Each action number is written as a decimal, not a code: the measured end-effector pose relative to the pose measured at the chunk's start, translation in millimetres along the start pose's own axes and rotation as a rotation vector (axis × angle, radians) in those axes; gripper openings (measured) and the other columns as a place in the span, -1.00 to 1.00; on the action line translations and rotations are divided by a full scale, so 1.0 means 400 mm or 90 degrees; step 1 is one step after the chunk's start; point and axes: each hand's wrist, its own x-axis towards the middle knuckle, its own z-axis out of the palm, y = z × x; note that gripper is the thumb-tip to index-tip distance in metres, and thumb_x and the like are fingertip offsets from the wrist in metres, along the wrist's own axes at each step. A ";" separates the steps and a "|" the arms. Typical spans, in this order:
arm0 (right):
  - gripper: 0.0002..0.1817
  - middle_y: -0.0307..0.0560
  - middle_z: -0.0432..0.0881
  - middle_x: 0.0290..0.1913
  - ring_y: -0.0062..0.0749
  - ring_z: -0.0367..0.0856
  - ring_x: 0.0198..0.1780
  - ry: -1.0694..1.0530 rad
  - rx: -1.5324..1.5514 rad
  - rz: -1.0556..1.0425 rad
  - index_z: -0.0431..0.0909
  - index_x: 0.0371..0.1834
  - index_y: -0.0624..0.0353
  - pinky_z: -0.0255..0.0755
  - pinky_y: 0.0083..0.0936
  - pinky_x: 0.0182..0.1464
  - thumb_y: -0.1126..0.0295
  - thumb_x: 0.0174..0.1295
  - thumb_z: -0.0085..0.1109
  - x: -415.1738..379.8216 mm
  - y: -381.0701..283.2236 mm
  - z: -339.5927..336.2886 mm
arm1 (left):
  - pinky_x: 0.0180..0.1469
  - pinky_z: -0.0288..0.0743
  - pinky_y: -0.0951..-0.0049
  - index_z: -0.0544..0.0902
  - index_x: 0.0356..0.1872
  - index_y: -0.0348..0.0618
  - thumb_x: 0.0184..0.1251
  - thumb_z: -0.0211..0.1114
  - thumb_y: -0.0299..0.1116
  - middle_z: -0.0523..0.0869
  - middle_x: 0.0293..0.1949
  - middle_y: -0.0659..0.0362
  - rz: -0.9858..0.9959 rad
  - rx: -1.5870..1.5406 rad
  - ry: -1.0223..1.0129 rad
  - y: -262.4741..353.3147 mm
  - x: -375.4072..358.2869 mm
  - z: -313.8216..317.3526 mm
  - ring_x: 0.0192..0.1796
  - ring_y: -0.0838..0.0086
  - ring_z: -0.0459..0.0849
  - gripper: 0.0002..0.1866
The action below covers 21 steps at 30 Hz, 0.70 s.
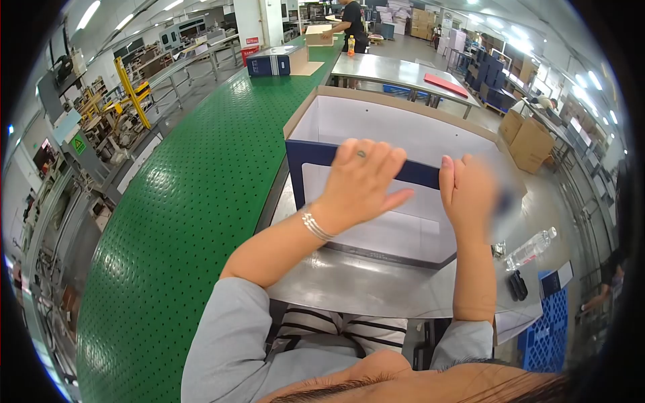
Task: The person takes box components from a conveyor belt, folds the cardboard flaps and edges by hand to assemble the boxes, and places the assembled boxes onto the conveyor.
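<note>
- One box (416, 225), seemingly steadied by its near rim (422, 174)
- Left hand (363, 181) over rim, fingers together, thumb apart
- Right hand (467, 191) seemingly clamped on rim

Tube lights (88, 15) glow brightly overhead (edges bend into black).

Green dotted conveyor belt (181, 188) at left, person in black (353, 21) beside its far end; orange drink bottle (351, 46) upright and flat red folder (445, 84) on steel surface (396, 70) beyond; brown cartons (531, 146) at right, clear plastic bottle (529, 250) lying nearer.
</note>
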 end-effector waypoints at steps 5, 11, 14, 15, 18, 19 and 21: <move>-0.73 -0.29 0.34 -0.57 -0.39 0.24 -0.54 -0.019 -0.042 -0.019 0.45 -0.61 0.06 0.19 -0.46 -0.43 0.39 0.24 0.24 -0.013 0.048 -0.052 | 0.09 0.20 0.33 0.57 -0.06 -0.01 0.34 0.29 0.04 0.56 -0.17 0.25 0.001 0.063 0.025 -0.105 -0.049 -0.062 -0.15 0.35 0.50 -0.62; -0.77 -0.27 0.39 -0.51 -0.36 0.28 -0.49 0.042 -0.074 -0.028 0.47 -0.57 0.07 0.22 -0.44 -0.37 0.40 0.23 0.24 -0.035 0.063 -0.059 | -0.20 0.26 0.38 0.48 -0.50 0.03 0.29 0.39 -0.10 0.44 -0.47 0.31 -0.032 0.149 0.113 -0.167 -0.037 -0.057 -0.42 0.41 0.37 -0.69; -0.87 -0.24 0.48 -0.41 -0.33 0.34 -0.42 0.039 -0.059 -0.012 0.54 -0.49 0.09 0.26 -0.43 -0.28 0.42 0.19 0.25 -0.049 0.059 -0.039 | -0.29 0.25 0.41 0.45 -0.58 0.03 0.28 0.40 -0.15 0.42 -0.53 0.31 -0.024 0.123 0.118 -0.123 -0.008 -0.038 -0.48 0.42 0.34 -0.66; -0.87 -0.24 0.48 -0.41 -0.33 0.34 -0.42 0.036 -0.071 -0.004 0.54 -0.49 0.09 0.26 -0.43 -0.28 0.42 0.19 0.25 -0.051 0.043 -0.044 | -0.33 0.24 0.42 0.44 -0.61 0.01 0.28 0.39 -0.19 0.41 -0.55 0.31 -0.011 0.084 0.115 -0.094 0.012 -0.034 -0.50 0.42 0.32 -0.65; -0.94 -0.19 0.59 -0.27 -0.29 0.46 -0.32 0.122 0.097 -0.050 0.64 -0.34 0.10 0.34 -0.42 -0.17 0.44 0.13 0.24 -0.044 0.001 -0.061 | -0.45 0.20 0.45 0.41 -0.67 -0.02 0.26 0.38 -0.30 0.39 -0.61 0.30 0.029 -0.038 0.134 -0.063 0.052 -0.011 -0.55 0.41 0.27 -0.63; -0.88 -0.17 0.61 -0.23 -0.27 0.50 -0.28 0.141 0.104 -0.084 0.67 -0.28 0.10 0.37 -0.40 -0.13 0.43 0.11 0.22 -0.049 -0.020 -0.096 | -0.48 0.17 0.46 0.40 -0.69 -0.04 0.24 0.37 -0.35 0.37 -0.62 0.30 0.044 -0.087 0.150 -0.081 0.056 -0.011 -0.57 0.40 0.25 -0.63; -0.84 -0.14 0.63 -0.19 -0.24 0.53 -0.24 0.155 0.117 -0.091 0.68 -0.24 0.11 0.41 -0.36 -0.09 0.41 0.12 0.19 -0.076 -0.039 -0.189 | -0.48 0.17 0.46 0.41 -0.68 -0.04 0.24 0.37 -0.35 0.35 -0.63 0.31 0.059 -0.143 0.127 -0.148 0.034 -0.011 -0.57 0.42 0.26 -0.64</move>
